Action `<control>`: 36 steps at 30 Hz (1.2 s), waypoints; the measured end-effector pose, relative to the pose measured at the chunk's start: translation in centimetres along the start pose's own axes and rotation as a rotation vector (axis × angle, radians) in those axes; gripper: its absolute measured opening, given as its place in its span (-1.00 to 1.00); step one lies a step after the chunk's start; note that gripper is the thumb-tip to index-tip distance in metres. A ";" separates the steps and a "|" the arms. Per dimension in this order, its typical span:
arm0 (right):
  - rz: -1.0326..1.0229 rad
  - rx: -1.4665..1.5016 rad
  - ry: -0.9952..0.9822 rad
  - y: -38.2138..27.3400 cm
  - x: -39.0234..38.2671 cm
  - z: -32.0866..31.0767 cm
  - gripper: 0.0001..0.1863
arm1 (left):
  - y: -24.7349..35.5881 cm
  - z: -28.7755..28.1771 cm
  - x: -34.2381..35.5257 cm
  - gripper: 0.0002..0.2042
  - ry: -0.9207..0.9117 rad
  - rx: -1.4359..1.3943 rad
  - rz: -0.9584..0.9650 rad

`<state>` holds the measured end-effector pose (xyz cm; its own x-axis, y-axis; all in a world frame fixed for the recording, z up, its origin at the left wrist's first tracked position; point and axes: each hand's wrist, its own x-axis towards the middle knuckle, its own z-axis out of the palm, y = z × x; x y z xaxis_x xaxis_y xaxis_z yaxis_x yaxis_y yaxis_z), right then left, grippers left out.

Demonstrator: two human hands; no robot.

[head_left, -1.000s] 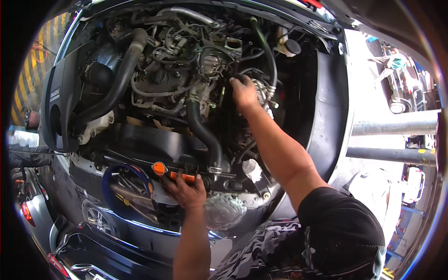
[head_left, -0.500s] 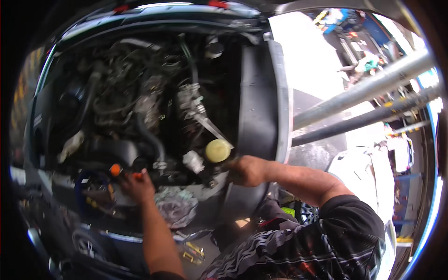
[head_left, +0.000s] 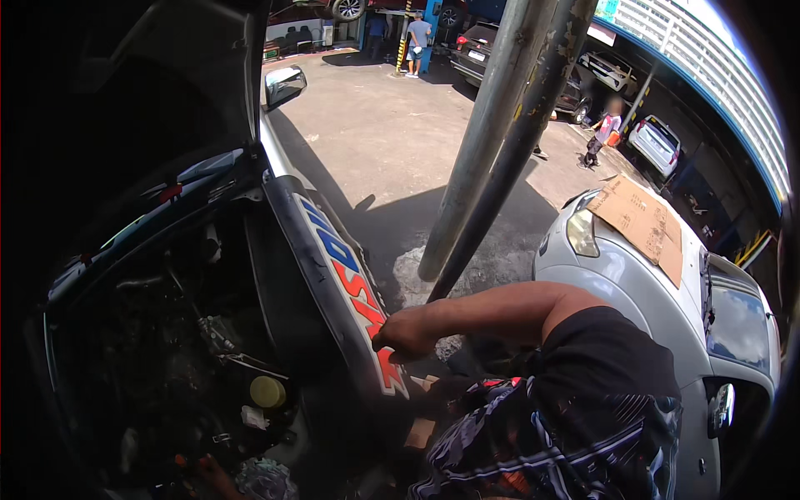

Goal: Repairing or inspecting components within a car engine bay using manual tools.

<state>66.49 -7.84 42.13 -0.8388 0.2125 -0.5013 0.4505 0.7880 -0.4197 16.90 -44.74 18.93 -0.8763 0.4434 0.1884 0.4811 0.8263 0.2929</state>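
My right hand [head_left: 405, 335] is closed, its fingers curled down over the outer edge of the long fender cover [head_left: 346, 283], which has large red and blue lettering. Whether something is inside those fingers is hidden. Low in the picture, my left hand [head_left: 215, 477] is in deep shadow at the front of the engine bay, beside a small orange object [head_left: 182, 460]. Its fingers are too dark to make out. A crumpled rag [head_left: 265, 480] lies right of it. Further back in the bay are a round yellowish cap [head_left: 267, 392] and a crumpled white piece [head_left: 255, 417].
Two upright metal poles [head_left: 500, 142] stand beyond the fender. A silver car [head_left: 617, 283] is parked at the right with flattened cardboard [head_left: 640, 223] on it. The raised hood [head_left: 125, 92] overhangs the left. People [head_left: 417, 42] stand in the far yard.
The view has swung up and to the right, bringing the yard into sight. My right hand has gone from beside the yellowish cap to the fender cover's outer edge. My left hand stays near the orange object.
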 end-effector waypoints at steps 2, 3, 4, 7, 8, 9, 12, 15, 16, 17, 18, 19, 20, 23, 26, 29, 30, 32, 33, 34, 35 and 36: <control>0.008 0.011 0.054 1.0 -2.6 -1.9 -0.52 | 2.9 -1.8 -2.7 -0.40 0.110 -0.050 -0.041; -0.021 0.012 0.046 1.3 -3.6 -2.9 -0.51 | 4.6 -2.6 -4.4 -0.40 0.162 -0.074 -0.019; -0.044 -0.011 0.008 1.4 -4.6 -3.9 -0.50 | 6.6 -3.2 -6.3 -0.41 0.194 -0.103 0.005; -0.111 -0.057 0.018 1.0 -7.5 -7.5 -0.49 | 12.4 -4.9 -12.3 -0.42 0.206 -0.192 0.050; -0.154 -0.111 -0.025 0.8 -8.3 -8.5 -0.49 | 14.0 -5.1 -14.0 -0.42 0.184 -0.220 0.051; -0.227 -0.127 -0.029 0.6 -8.9 -9.5 -0.50 | 15.1 -5.3 -15.6 -0.42 0.164 -0.238 0.044; -0.397 -0.297 -0.032 -0.8 -9.3 -12.0 -0.53 | 17.0 -5.1 -18.7 -0.43 0.141 -0.282 0.001; -0.527 -0.230 0.041 -1.5 -9.5 -13.1 -0.59 | 17.2 -5.3 -20.2 -0.44 0.193 -0.231 -0.018; -0.625 -0.152 0.112 -1.5 -9.5 -13.1 -0.60 | 17.2 -5.7 -20.6 -0.44 0.225 -0.199 -0.011; -0.640 -0.104 0.120 -1.4 -9.5 -12.7 -0.60 | 17.3 -6.3 -21.3 -0.43 0.259 -0.152 0.037; -0.611 -0.131 0.079 -1.2 -9.5 -12.3 -0.60 | 17.5 -7.1 -22.1 -0.43 0.274 -0.147 0.010; -0.603 -0.124 0.067 -1.0 -9.3 -11.8 -0.60 | 17.8 -8.3 -22.7 -0.44 0.159 -0.288 -0.042; -0.555 -0.136 0.016 -0.6 -9.1 -11.3 -0.61 | 18.1 -9.5 -23.5 -0.44 0.042 -0.427 -0.090; -0.643 -0.163 -0.017 1.2 -7.9 -10.6 -0.62 | 19.5 -13.0 -25.5 -0.44 0.058 -0.443 -0.161; -0.841 -0.318 -0.113 -1.2 -5.4 -11.4 -0.63 | 20.6 -15.0 -25.2 -0.45 0.054 -0.537 -0.182; -1.115 -0.631 -0.110 -10.7 -2.6 -12.1 -0.61 | 21.7 -14.7 -23.3 -0.51 0.102 -0.565 -0.066; -1.051 -0.722 -0.219 -15.5 -2.3 -12.2 -0.62 | 22.5 -13.9 -22.3 -0.53 0.042 -0.713 -0.070; -1.080 -0.764 -0.349 -23.9 -3.2 -13.2 -0.63 | 23.8 -12.6 -21.2 -0.58 -0.049 -0.987 -0.013; -1.204 -0.661 -0.299 -26.1 -3.8 -13.2 -0.63 | 24.3 -12.1 -21.1 -0.58 -0.097 -1.101 -0.024; -1.277 -0.581 -0.273 -27.7 -4.1 -13.4 -0.63 | 25.0 -11.7 -20.9 -0.58 -0.147 -1.170 -0.028; -1.316 -0.526 -0.260 -28.5 -4.2 -13.4 -0.63 | 25.6 -11.5 -20.9 -0.58 -0.179 -1.201 -0.045; -1.350 -0.490 -0.256 -29.1 -4.3 -13.3 -0.63 | 26.2 -11.4 -21.0 -0.59 -0.205 -1.216 -0.051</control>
<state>52.98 -24.01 66.54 -0.4305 -0.8988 -0.0831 -0.8108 0.4255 -0.4019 48.15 -36.34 33.28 -0.8299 0.5570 0.0332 0.0615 0.0321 0.9976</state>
